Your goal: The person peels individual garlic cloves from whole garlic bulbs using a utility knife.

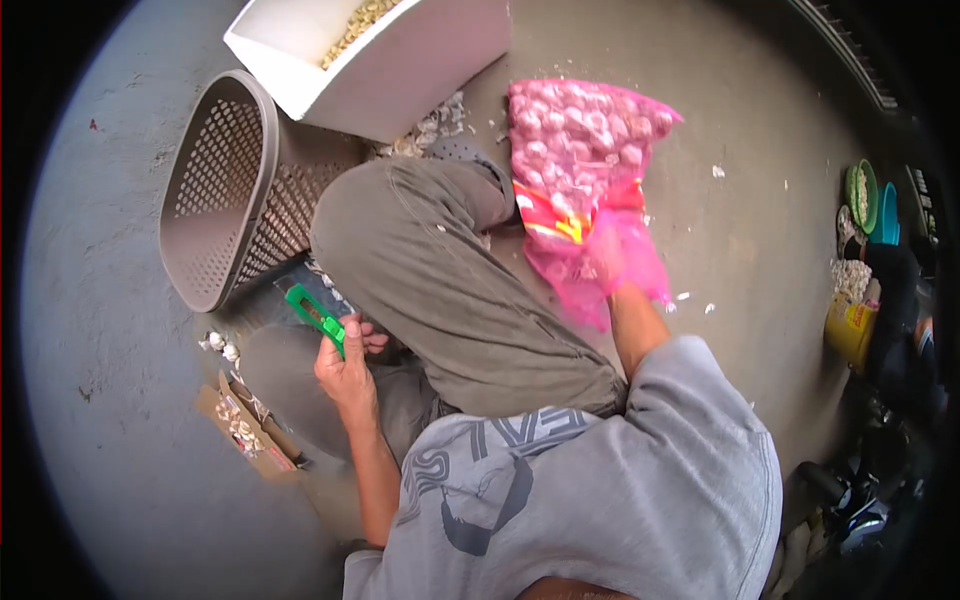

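My left hand point(350, 365) is closed around a green utility knife point(316, 318), held over my folded leg. The knife points up and to the left. On the floor to the right of my knee lies a pink mesh bag point(580, 130) filled with garlic bulbs, with a red and yellow printed band. My right hand point(605, 262) is in the loose pink mesh at the bag's near end. Mesh and blur hide its fingers, so I cannot make out what they hold.
At the left a brown perforated basket point(270, 150) lies on its side. Behind it stands a white box point(400, 75) with peeled cloves. A cardboard box point(248, 430) with garlic bits sits at lower left. Far right are a green basin point(862, 195) and a yellow container point(848, 332) beside another person's legs.
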Motion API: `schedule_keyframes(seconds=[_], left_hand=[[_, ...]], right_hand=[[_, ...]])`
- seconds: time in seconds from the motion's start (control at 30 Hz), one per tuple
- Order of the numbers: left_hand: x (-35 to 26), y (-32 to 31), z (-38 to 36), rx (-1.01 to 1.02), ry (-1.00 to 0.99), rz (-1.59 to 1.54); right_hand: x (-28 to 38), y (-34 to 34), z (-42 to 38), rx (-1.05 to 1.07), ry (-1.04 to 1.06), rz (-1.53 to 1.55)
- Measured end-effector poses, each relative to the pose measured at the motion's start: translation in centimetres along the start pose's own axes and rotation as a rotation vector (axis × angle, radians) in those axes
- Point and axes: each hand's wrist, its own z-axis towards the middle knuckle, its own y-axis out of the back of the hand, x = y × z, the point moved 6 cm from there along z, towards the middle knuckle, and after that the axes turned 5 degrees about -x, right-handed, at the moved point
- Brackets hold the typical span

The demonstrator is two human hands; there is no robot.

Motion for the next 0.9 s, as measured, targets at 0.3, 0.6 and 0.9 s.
schedule_keyframes(seconds=[0.3, 0.6, 0.9], left_hand=[[0.4, 0.5, 0.1, -0.007, -0.014, 0.022], [0.7, 1.0, 0.3, -0.012, 0.016, 0.008], [0.8, 1.5, 0.3, -0.058, -0.010, -0.011]], right_hand=[[4.3, -4.8, 0.8, 0.087, 0.048, -0.045], [0.0, 0.9, -4.6, -0.004, -0.004, -0.088], [2.7, -2.2, -3.7, 0.012, 0.029, -0.139]])
